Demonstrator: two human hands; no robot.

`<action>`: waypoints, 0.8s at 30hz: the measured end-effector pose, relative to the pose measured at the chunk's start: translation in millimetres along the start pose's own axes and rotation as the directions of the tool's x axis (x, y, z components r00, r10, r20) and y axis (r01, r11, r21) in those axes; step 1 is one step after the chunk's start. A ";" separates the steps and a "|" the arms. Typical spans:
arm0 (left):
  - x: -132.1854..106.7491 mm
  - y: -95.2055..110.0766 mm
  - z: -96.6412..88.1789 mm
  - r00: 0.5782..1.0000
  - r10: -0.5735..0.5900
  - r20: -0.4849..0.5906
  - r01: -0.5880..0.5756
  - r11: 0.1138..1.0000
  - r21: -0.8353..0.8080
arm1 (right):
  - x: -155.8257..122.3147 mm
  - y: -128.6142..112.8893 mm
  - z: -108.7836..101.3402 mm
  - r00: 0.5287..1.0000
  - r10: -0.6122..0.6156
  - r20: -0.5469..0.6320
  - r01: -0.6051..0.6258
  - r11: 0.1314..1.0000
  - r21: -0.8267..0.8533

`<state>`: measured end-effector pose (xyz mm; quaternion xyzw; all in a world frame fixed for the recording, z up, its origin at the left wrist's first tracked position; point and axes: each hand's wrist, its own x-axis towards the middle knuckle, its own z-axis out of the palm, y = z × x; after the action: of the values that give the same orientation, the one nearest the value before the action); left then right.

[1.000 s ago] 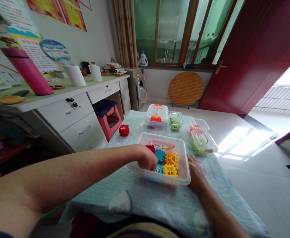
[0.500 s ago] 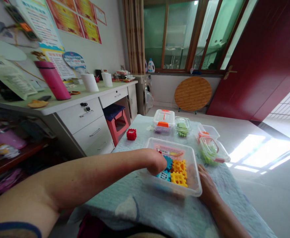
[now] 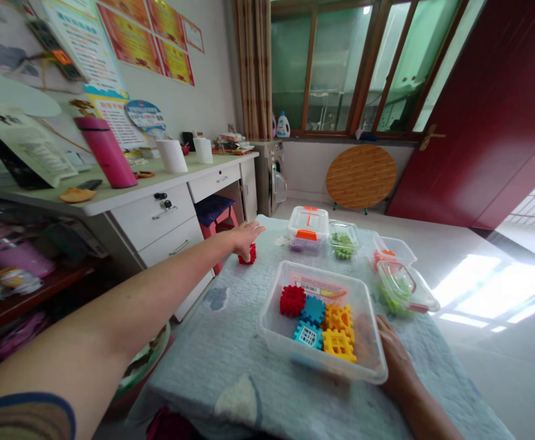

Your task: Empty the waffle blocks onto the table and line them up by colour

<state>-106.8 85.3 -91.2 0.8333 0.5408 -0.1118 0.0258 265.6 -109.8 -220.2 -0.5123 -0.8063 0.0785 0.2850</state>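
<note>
My left hand (image 3: 245, 238) stretches far forward over the table, fingers extended above a red block cube (image 3: 248, 255) and touching or nearly touching it. Closer to me stands a clear plastic box (image 3: 316, 359) without a lid. Inside it lie a red block cube (image 3: 292, 300), blue block pieces (image 3: 313, 310), one with a white lattice window, and yellow block pieces (image 3: 339, 345). Along the box's right outer side rests my right hand (image 3: 389, 339), fingers stretched out and partly hidden by the box wall.
Behind the box are a lidded container with orange clips (image 3: 308, 223), a clear tub of green pieces (image 3: 343, 244), a tub with orange pieces (image 3: 393, 250) and a tilted lid (image 3: 405, 284) over green pieces. A desk (image 3: 152, 214) and stool (image 3: 215, 211) stand left.
My left hand has left the box and reached forward and left to the red cube near the table's far left edge. The red cube in the box is now uncovered. My right hand stays put.
</note>
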 end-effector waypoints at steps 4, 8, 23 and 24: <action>22.5 -10.9 43.6 0.995 -0.026 0.093 0.023 0.999 0.026 | 1.1 -0.1 0.3 1.000 0.005 -0.014 -0.004 1.000 0.009; 32.6 -17.2 61.3 0.992 -0.010 0.130 0.007 1.000 0.024 | 2.3 -0.8 -0.2 1.000 0.015 -0.003 -0.015 1.000 0.002; 35.3 -20.8 63.6 0.992 0.027 0.119 -0.030 0.999 0.025 | 2.9 -1.1 -0.9 1.000 -0.018 0.004 0.018 0.998 -0.060; 33.9 -21.1 63.6 0.993 0.028 0.111 -0.030 0.999 0.018 | 3.1 -1.7 -1.1 1.000 -0.017 0.004 0.017 0.998 -0.063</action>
<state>-122.7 113.9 -158.7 0.8338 0.5253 -0.1628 0.0490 263.9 -108.1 -217.4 -0.5140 -0.8132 0.0516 0.2681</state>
